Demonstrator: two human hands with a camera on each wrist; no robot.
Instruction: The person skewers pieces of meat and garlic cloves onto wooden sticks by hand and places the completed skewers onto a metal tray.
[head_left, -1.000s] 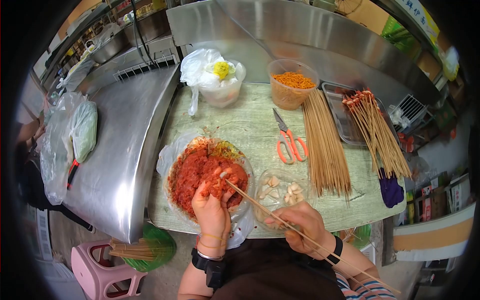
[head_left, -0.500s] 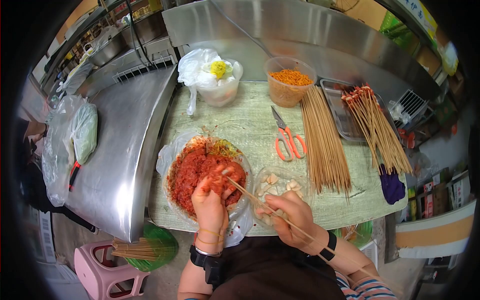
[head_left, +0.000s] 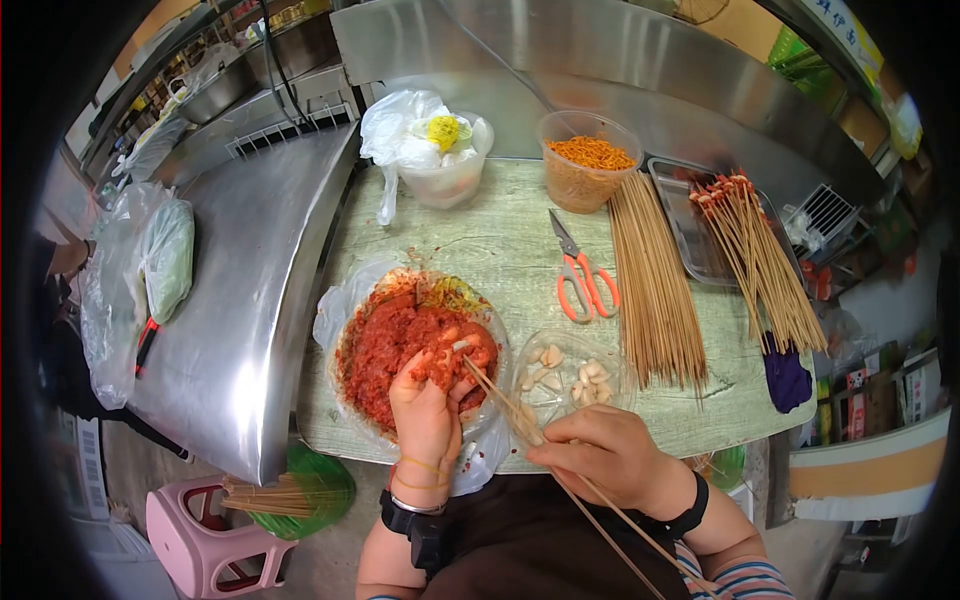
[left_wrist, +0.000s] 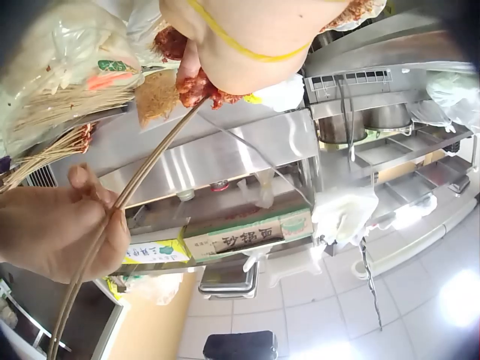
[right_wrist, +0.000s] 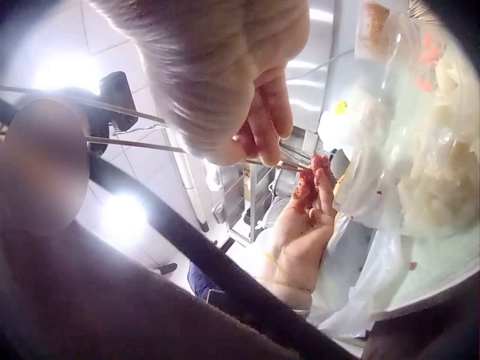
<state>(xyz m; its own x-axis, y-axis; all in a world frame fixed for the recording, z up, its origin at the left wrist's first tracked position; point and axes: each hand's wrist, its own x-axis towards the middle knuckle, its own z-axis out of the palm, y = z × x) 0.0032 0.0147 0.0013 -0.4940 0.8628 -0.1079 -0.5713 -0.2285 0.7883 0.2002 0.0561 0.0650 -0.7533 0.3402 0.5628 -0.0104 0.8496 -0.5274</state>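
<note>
My left hand (head_left: 425, 405), palm up over the bowl, has curled fingers coated in red, holding some of the red mixture and a small pale piece (head_left: 460, 346). The red mixture (head_left: 385, 335) fills a bag-lined bowl. My right hand (head_left: 610, 460) pinches two thin wooden skewers (head_left: 640, 527), whose tips meet the left fingers. In the left wrist view the skewers (left_wrist: 154, 154) run from the right hand (left_wrist: 64, 232) up to red-coated fingertips. The right wrist view shows the left hand (right_wrist: 300, 244) at the skewer tips. Peeled garlic-like cloves (head_left: 590, 383) lie in a clear tray.
Scissors (head_left: 583, 285) lie beyond the tray, beside a bundle of bare skewers (head_left: 655, 290). Loaded skewers (head_left: 755, 260) rest across a dark tray (head_left: 690, 240) at right. A tub of orange shreds (head_left: 588, 175) and a bagged tub (head_left: 445, 180) stand at the back.
My right hand has shifted slightly right, and the skewers' rear ends have spread apart and swung toward my body. The left hand stays over the bowl, its red-coated fingers moving slightly.
</note>
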